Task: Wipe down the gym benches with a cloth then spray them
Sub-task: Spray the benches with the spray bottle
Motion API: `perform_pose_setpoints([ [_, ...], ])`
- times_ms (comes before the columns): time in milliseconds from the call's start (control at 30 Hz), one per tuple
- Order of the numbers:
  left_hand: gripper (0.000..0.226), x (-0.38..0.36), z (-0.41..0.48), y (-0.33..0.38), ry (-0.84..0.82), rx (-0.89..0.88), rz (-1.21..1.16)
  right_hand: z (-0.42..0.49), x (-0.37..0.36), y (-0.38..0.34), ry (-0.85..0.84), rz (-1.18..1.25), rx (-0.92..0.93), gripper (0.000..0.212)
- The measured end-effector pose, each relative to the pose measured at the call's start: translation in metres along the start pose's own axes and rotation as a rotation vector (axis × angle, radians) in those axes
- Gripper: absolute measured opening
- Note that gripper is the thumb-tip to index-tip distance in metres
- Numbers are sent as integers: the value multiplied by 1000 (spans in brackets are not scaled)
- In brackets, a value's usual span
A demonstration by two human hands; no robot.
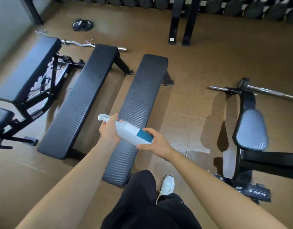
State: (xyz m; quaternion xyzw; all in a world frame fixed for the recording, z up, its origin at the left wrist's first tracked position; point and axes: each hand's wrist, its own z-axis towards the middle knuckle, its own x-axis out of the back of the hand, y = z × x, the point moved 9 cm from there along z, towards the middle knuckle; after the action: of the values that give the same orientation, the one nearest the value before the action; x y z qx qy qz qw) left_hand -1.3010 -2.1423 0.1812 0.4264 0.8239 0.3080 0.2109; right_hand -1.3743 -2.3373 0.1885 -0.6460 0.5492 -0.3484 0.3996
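Your left hand (109, 130) wraps the trigger neck of the spray bottle (131, 132) while your right hand (155, 143) clasps its base, probably steadying it to spray the flat bench (142, 96) beneath both hands.

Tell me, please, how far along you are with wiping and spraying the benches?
Done: probably the wiping, since no cloth is in view, though nothing proves it. In hand: the bottle, gripped by the left hand at its neck and the right hand at its base, over the right flat bench. Left: spraying it, the left flat bench and the incline bench.
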Motion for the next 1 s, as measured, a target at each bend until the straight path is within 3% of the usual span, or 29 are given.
perform_pose_setpoints([
  [133,40,-20,15,-1,3,0,-10,24,18,-5,-18,7,-38,54],
  [300,33,-53,59,2,75,90,-3,81,41,-18,-47,-87,-66,59],
  [433,53,-97,120,15,-2,116,-20,147,60,-30,-55,-159,-114,57],
  [567,32,-133,183,25,29,98,-111,219,76,-33,-71,-183,-203,54],
  [667,33,-157,225,22,61,171,-109,270,90,-30,-64,-205,-261,59],
  [767,21,-179,257,23,100,250,-78,310,104,-34,-68,-263,-282,58],
  [1000,29,-250,304,49,80,263,-90,385,140,-49,-72,-326,-273,58],
])
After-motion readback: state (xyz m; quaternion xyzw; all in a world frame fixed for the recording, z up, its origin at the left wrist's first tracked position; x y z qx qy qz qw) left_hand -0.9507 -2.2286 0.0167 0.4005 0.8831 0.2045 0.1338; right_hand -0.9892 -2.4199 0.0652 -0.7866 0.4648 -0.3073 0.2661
